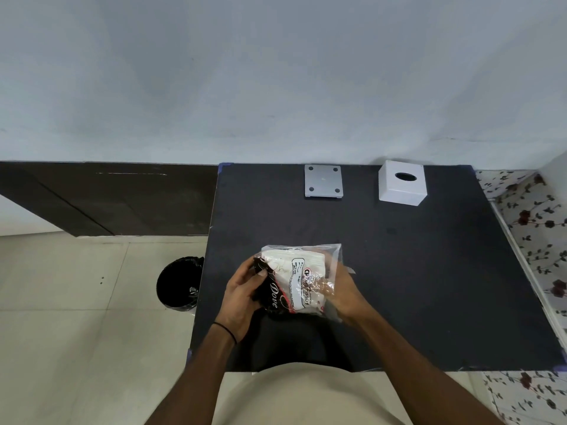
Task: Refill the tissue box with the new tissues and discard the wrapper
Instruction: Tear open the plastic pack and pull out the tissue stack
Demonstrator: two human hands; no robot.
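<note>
A pack of new tissues [294,277] in a clear printed plastic wrapper is held just above the near middle of the black table [429,271]. My left hand [245,289] grips the pack's dark left side. My right hand [340,289] clutches the wrapper's right side, fingers partly under the plastic. The white tissue box cover [402,186] with its oval slot stands at the far right of the table. Its grey square base plate [323,181] lies flat to the left of it, apart from the cover.
A black-lined waste bin [181,283] stands on the tiled floor just left of the table. A flower-patterned surface [534,228] borders the table on the right. A wall runs behind the table's far edge.
</note>
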